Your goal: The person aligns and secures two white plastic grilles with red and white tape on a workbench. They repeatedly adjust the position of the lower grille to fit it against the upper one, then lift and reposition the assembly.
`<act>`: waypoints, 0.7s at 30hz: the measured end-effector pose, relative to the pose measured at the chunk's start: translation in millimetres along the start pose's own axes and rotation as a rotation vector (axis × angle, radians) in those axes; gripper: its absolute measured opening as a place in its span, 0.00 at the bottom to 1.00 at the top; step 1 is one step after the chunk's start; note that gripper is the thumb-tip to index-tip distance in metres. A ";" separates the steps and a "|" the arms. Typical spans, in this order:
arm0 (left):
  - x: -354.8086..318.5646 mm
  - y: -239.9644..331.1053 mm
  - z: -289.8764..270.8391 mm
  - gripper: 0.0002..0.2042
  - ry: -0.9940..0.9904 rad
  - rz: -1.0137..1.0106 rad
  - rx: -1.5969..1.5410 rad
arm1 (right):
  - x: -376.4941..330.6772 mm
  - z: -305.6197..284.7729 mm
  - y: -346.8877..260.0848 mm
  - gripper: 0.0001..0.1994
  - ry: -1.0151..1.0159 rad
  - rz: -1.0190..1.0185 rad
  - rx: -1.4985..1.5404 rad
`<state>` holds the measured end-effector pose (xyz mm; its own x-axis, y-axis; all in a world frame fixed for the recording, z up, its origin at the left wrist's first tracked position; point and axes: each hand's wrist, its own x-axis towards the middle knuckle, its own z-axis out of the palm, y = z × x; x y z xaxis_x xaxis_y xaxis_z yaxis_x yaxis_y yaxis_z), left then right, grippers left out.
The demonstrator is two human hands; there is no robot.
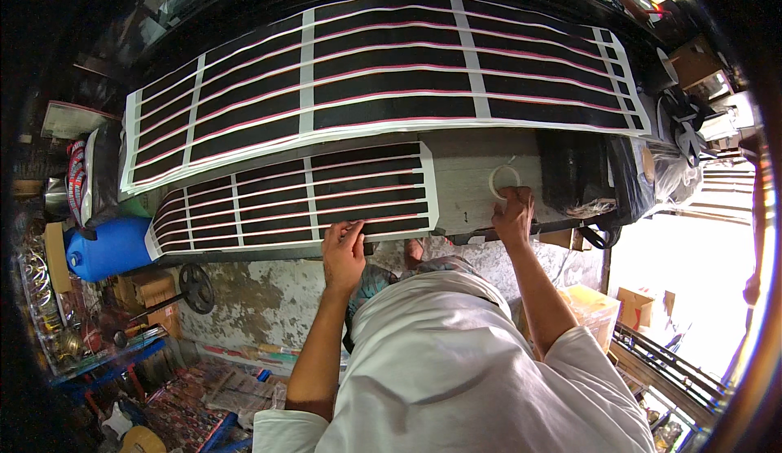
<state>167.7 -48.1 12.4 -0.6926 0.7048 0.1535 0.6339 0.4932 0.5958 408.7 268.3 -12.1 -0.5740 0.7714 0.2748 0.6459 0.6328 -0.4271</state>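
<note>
My right hand point(515, 215) is closed on the near rim of a pale roll of tape point(494, 179), which lies on the grey work surface point(464, 164). To its left, a smaller sheet point(358, 178) with black panels and white and pink lines lies flat. My left hand point(342, 256) reaches the front edge of this sheet; its thumb and fingers are bunched together there, and the fingertips are partly hidden. Behind it spreads a longer stack of sheets point(391, 62) with the same pattern, crossed by pale bands.
A blue plastic container point(114, 248) stands at the left end of the table. Black plastic-wrapped bundles point(574, 168) sit at the right end. Below the table are a dark handwheel point(196, 288) and a cardboard box point(590, 310). Cluttered shelves point(73, 323) line the lower left.
</note>
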 end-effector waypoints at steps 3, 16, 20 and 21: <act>-2.6 -2.9 1.4 0.14 0.025 -0.021 -0.054 | -0.7 5.1 3.3 0.17 0.017 -0.045 0.146; 42.7 79.9 -3.5 0.26 -0.357 -0.569 -1.369 | -7.8 -18.0 -129.8 0.10 -0.479 -0.416 0.728; 30.1 73.2 -3.8 0.24 -0.329 -0.431 -1.130 | 1.3 -22.9 -136.0 0.15 -0.578 -0.113 0.829; 25.3 69.0 -1.4 0.23 -0.325 -0.416 -1.106 | 7.2 -23.3 -140.9 0.16 -0.589 -0.064 0.856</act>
<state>193.4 3.0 58.4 -0.5539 0.7694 -0.3182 -0.3589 0.1242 0.9251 325.3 186.3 70.1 -0.8981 0.4372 -0.0472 0.1645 0.2345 -0.9581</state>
